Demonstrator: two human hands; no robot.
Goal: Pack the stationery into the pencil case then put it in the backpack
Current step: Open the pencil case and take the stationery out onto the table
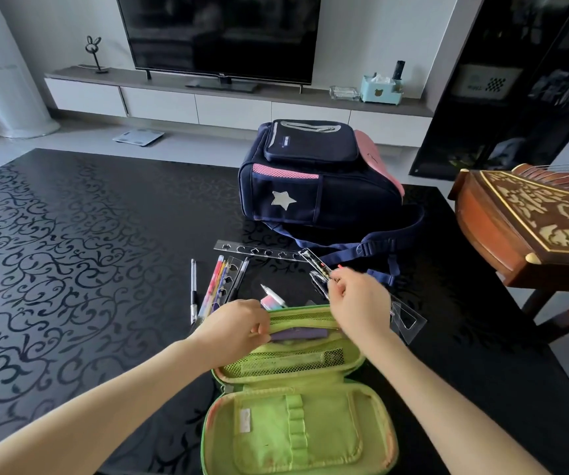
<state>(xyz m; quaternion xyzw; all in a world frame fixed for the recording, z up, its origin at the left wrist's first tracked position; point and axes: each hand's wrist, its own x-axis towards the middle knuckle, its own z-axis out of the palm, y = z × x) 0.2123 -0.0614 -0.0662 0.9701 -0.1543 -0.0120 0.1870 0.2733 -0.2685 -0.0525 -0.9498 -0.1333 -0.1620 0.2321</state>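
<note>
- The case (331, 437) lies open on the table (87, 252) right in front of the person. Its lid half is nearest the camera, its deeper half is beyond, and its long axis runs left to right.
- The left hand (238, 325) has its fingers curled over the left end of the mesh flap (296, 317) on the far half, pinching it, seemingly to hold the pocket open. A purple piece (298, 334) lies just below the flap.
- The right hand (358, 299) hovers just past the far right corner of the case. Thumb and fingers pinch a clear strip (314, 262) with red marks; I cannot tell whether it is a short ruler or a slim box.
- The strip points away and to the left, toward the long ruler (259, 250), so it lies slantwise to the case's long axis. In my judgement the next move calls for turning it parallel with the pocket and drawing it back toward the body.
- The right hand is nearer the set square (408, 320), which lies just beside the case's far right corner. The pens (212, 286) lie in a row near the left hand, pointing away from the person.
- The backpack (310, 173) sits well beyond the stationery, and its main opening is not visible from here.
- Packing looks early: most pieces lie outside the case.
</note>
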